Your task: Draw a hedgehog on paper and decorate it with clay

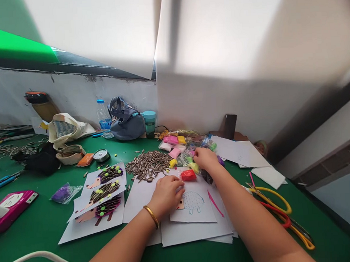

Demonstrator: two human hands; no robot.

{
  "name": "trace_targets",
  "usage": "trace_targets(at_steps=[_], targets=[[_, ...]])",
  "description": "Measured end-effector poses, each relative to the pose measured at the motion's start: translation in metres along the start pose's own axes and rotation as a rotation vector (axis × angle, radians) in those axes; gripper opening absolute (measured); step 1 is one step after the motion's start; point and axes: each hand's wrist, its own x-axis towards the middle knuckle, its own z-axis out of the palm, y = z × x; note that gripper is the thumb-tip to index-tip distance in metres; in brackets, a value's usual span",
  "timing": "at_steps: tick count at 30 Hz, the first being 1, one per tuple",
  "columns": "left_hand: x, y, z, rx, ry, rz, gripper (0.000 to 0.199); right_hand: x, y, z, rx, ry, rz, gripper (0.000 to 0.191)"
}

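Observation:
A paper with a blue outline drawing of a hedgehog (194,201) lies on a stack of white sheets (187,233). My left hand (167,194), a gold bangle at its wrist, rests over the paper's left side, fingers loosely bent and slightly apart, covering part of the drawing. Farther forward, my right hand (205,159) reaches into a pile of small bagged clay packets (174,143); its fingers are closed, and what they grip is mostly hidden. A red clay packet (188,175) lies between the hands. Left of the pile is a heap of striped sunflower seeds (149,164).
Finished seed hedgehog pictures (107,194) overlap at left, near a purple clay packet (65,193). Scissors with yellow and red handles (274,204) lie right. A pink plastic tool (216,204) is beside the drawing. Bottle (105,121), blue bag (127,122) and phone (230,126) stand behind.

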Motion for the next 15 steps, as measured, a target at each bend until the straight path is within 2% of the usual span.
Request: trace_targets(at_steps=[4,9,11,15], targets=[[0.000,0.000,0.001,-0.002,0.010,-0.001,0.019,0.006,0.004,0.001,0.030,0.029,-0.020,0.036],[0.000,-0.001,0.001,-0.009,0.015,0.013,0.018,0.008,-0.002,0.001,0.078,0.047,-0.049,0.020],[0.000,0.000,0.001,-0.011,0.016,0.009,0.018,0.005,-0.003,-0.004,0.117,0.090,-0.048,0.019],[0.000,0.000,0.000,-0.020,0.020,0.012,0.018,-0.015,0.000,-0.020,0.237,0.212,-0.023,0.029]])
